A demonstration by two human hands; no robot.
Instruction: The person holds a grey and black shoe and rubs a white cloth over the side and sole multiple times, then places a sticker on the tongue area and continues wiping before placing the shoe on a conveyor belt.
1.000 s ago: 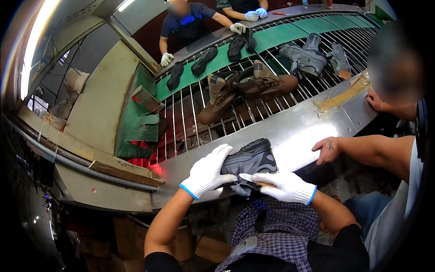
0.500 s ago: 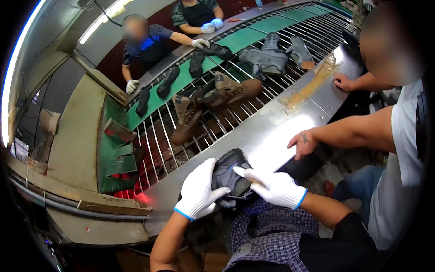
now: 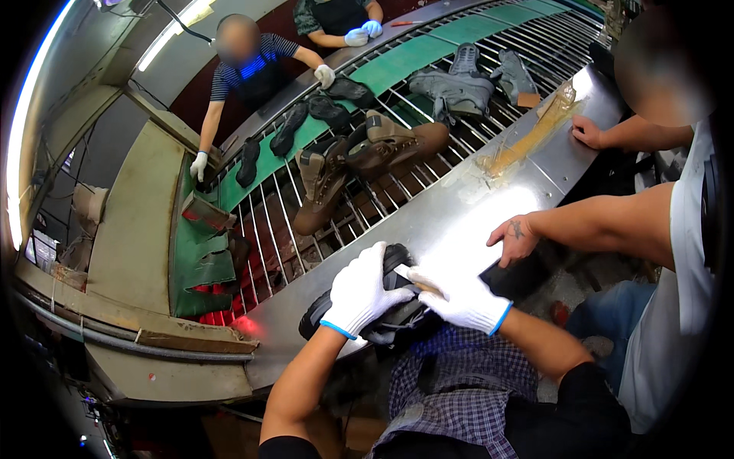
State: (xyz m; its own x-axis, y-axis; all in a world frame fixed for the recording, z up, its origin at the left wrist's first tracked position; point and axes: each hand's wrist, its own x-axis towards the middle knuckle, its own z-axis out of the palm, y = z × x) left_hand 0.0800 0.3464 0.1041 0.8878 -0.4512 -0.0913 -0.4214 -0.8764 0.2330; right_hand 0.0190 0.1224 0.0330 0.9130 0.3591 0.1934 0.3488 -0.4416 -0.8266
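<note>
My left hand [image 3: 362, 294], in a white knit glove with a blue cuff, grips a dark grey shoe [image 3: 396, 315] at the near edge of the metal ledge. The shoe lies tilted, its black sole showing to the left of the glove. In my right hand [image 3: 465, 297], gloved alike, is a small tool with a pale wooden handle [image 3: 427, 288] and a whitish tip, which looks like a brush. Its tip is at the shoe's upper side; whether it touches cannot be told. The glove covers much of the shoe.
Beyond the ledge [image 3: 367, 269], brown boots [image 3: 397, 145] and grey shoes [image 3: 455, 92] rest on a conveyor of metal rods. Black soles [image 3: 289, 130] lie on its green strip [image 3: 405, 67]. Two gloved co-workers stand across; a bare-handed person [image 3: 642, 222] leans in at right.
The shoe has turned, its sole now showing left of my left glove. Both hands shifted slightly. Across the conveyor, the co-worker's lower hand reached farther left, and a sole there moved.
</note>
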